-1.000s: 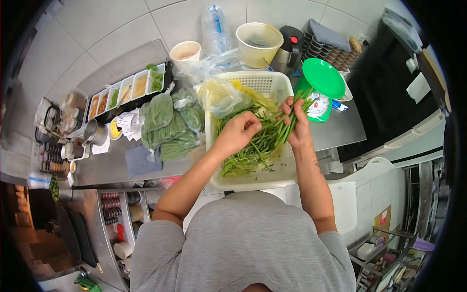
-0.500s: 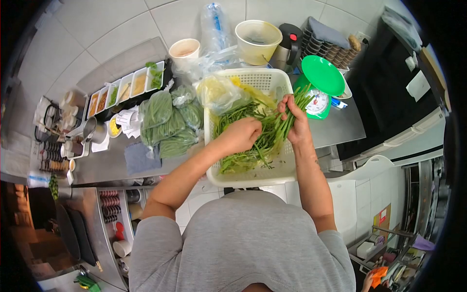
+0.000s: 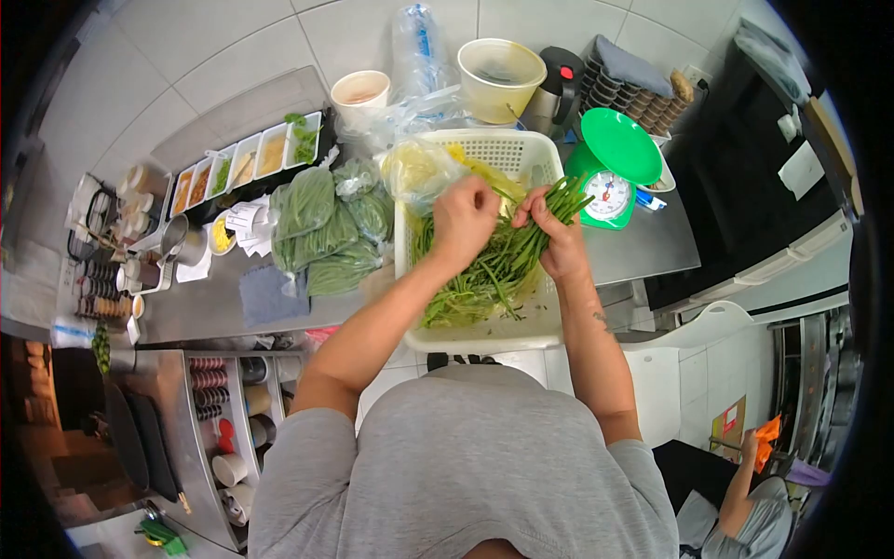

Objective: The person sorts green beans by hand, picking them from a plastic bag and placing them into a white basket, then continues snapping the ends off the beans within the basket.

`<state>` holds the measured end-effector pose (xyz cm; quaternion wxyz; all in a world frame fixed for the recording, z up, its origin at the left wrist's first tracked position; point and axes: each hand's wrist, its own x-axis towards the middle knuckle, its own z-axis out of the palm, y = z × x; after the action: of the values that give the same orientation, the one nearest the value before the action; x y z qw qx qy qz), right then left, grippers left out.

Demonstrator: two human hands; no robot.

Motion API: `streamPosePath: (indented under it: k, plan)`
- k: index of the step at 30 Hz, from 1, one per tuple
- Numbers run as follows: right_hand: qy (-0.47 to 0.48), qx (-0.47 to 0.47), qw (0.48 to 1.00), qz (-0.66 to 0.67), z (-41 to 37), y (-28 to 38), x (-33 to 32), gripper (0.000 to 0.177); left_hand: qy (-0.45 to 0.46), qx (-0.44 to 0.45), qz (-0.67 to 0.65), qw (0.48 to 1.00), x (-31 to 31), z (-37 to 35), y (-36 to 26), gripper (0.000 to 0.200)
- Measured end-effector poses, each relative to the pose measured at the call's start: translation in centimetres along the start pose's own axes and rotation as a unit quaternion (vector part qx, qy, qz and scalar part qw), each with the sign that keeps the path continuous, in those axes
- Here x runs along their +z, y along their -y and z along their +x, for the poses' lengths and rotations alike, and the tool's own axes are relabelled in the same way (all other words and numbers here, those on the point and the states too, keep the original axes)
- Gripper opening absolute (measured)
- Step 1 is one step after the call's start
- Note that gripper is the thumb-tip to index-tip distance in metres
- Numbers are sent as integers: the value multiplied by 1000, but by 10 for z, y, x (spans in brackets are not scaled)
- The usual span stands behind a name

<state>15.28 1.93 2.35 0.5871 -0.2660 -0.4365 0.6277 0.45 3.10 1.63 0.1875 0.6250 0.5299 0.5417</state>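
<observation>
My right hand [image 3: 556, 233] is wrapped round a bunch of long green stems [image 3: 570, 197] above the right side of a white plastic basket [image 3: 480, 347]. Fingers pinched, my left hand [image 3: 463, 222] hangs over the basket just left of the bunch; what it pinches, if anything, is too small to make out. More loose green stems [image 3: 466, 296] lie in the basket under both hands. At the basket's back left rests a clear bag with pale yellow contents [image 3: 419, 170].
Bagged green beans [image 3: 312, 228] lie left of the basket, beyond them a row of topping trays [image 3: 244, 163]. A green scale [image 3: 610, 196] stands right, tubs [image 3: 501, 79] and a thermos [image 3: 556, 88] behind. Another person's arm [image 3: 740, 494] shows at lower right.
My left hand has moved up and away from me over the basket. My right hand has shifted slightly, still round the bunch. More of the other person shows at lower right.
</observation>
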Motion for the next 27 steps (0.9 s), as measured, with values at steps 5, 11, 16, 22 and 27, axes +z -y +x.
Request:
streamPosePath:
  k: [5,11,16,22,27]
  plan:
    - [-68,-45,995,56,11,1,-26,19,210,5,100,973,-14,8,22,15]
    - [-127,10,992,0,9,2,-16,13,359,86,245,896,10,-9,41,12]
    - [-115,83,983,-117,11,2,-16,16,267,92,128,951,-7,19,31,7]
    - [-14,77,978,-193,4,-8,0,21,205,4,-175,963,-8,19,4,3]
    - [-9,70,958,-276,0,-2,4,19,219,-205,-349,888,-11,6,-8,2]
